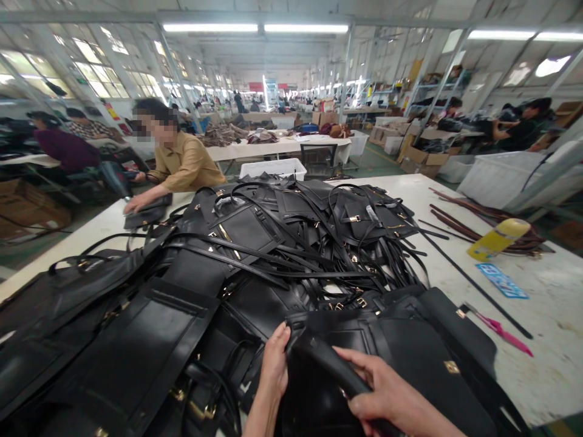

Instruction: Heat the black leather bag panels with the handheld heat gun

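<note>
The left hand rises from the bottom edge with its fingers held close together and laid flat against the upper edge of a black leather bag; whether the thumb pinches that edge from behind cannot be told. The right hand lies just to the right of it, fingers curled narrow around the bag's rolled handle, which runs slanting between the two hands — the index finger stretches along the handle toward the left fingertips. The bag sits straight under both hands at the near edge of the white table, its small gold clasp just right of the right fingers.

Beyond the fingertips a heap of black bags and straps with gold buckles covers most of the table, spreading well left of the left hand. Off to the right of the right hand, apart from the bag, lie pink-handled snips, a blue packet and a yellow can on its side; farther out is a bundle of brown straps.

Far beyond the left fingers, across the heap, a person in a mustard shirt leans on the table with a hand resting on another black piece — other workers sit at tables deep in the hall
</note>
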Action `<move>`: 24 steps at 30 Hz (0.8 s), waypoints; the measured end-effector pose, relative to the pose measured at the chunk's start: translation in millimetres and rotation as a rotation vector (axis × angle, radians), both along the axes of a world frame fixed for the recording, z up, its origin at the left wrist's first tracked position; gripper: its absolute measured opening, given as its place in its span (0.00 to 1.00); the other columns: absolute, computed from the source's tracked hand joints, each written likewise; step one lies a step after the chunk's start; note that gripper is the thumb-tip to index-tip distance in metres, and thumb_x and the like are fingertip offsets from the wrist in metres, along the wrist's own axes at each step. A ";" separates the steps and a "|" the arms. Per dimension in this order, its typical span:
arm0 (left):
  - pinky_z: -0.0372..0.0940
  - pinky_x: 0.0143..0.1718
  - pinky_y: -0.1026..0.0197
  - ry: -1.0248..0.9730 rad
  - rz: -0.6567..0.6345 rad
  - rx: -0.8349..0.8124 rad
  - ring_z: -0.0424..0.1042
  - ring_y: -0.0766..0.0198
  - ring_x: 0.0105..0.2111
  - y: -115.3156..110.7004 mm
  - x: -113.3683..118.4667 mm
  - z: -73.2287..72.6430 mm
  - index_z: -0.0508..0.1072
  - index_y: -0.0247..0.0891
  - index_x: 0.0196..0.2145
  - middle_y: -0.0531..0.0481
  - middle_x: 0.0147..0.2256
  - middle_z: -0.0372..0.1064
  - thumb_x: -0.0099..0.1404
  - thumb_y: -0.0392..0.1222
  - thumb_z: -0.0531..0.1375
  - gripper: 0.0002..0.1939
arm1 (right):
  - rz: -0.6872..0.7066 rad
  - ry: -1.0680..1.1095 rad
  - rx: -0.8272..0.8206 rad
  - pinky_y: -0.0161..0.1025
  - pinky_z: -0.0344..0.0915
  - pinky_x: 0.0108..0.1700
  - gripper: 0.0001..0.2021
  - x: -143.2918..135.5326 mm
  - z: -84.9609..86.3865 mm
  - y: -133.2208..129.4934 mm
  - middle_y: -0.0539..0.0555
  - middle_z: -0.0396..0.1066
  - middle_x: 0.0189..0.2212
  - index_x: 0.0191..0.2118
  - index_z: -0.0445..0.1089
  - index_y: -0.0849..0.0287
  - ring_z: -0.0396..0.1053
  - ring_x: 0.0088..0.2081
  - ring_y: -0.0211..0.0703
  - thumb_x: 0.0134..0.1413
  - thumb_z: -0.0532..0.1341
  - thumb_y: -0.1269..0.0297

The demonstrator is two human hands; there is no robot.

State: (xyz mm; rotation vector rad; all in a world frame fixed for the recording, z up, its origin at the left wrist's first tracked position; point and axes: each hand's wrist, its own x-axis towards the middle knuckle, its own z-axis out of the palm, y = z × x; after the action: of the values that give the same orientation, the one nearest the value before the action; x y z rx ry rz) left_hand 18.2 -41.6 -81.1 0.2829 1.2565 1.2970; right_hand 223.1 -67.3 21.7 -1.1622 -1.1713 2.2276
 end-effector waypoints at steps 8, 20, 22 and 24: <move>0.58 0.50 0.57 -0.003 -0.120 0.160 0.66 0.57 0.47 -6.9 7.0 8.4 0.70 0.37 0.43 0.46 0.44 0.70 0.50 0.40 0.60 0.19 | -0.002 0.024 0.139 0.27 0.62 0.13 0.36 -23.8 -9.3 32.5 0.48 0.68 0.26 0.57 0.50 0.55 0.63 0.14 0.30 0.38 0.60 0.73; 0.62 0.45 0.58 0.095 -0.116 0.093 0.69 0.59 0.42 -4.5 5.3 -4.3 0.71 0.39 0.41 0.49 0.38 0.73 0.47 0.43 0.62 0.21 | -0.033 -0.012 0.138 0.28 0.61 0.12 0.35 -24.7 -4.7 26.8 0.48 0.67 0.28 0.55 0.53 0.55 0.63 0.14 0.31 0.35 0.60 0.73; 0.62 0.44 0.57 0.188 -0.139 0.079 0.69 0.58 0.39 0.6 4.8 -7.0 0.71 0.38 0.41 0.48 0.39 0.73 0.46 0.45 0.62 0.22 | -0.111 -0.042 0.193 0.27 0.60 0.13 0.36 -33.4 -9.0 27.2 0.46 0.67 0.27 0.55 0.54 0.54 0.62 0.14 0.30 0.34 0.60 0.75; 0.59 0.47 0.56 0.381 -0.122 0.073 0.68 0.57 0.42 6.7 -1.8 -10.8 0.71 0.37 0.40 0.47 0.40 0.71 0.46 0.48 0.61 0.23 | -0.208 -0.084 0.253 0.26 0.59 0.14 0.37 -36.3 -10.8 31.1 0.45 0.67 0.27 0.56 0.51 0.51 0.61 0.16 0.28 0.36 0.59 0.75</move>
State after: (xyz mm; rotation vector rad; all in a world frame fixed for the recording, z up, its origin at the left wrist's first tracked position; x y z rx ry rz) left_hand 16.4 -34.9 -91.9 0.6730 1.4859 1.2203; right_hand 186.7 -36.2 10.9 -1.2199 -1.2597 1.8341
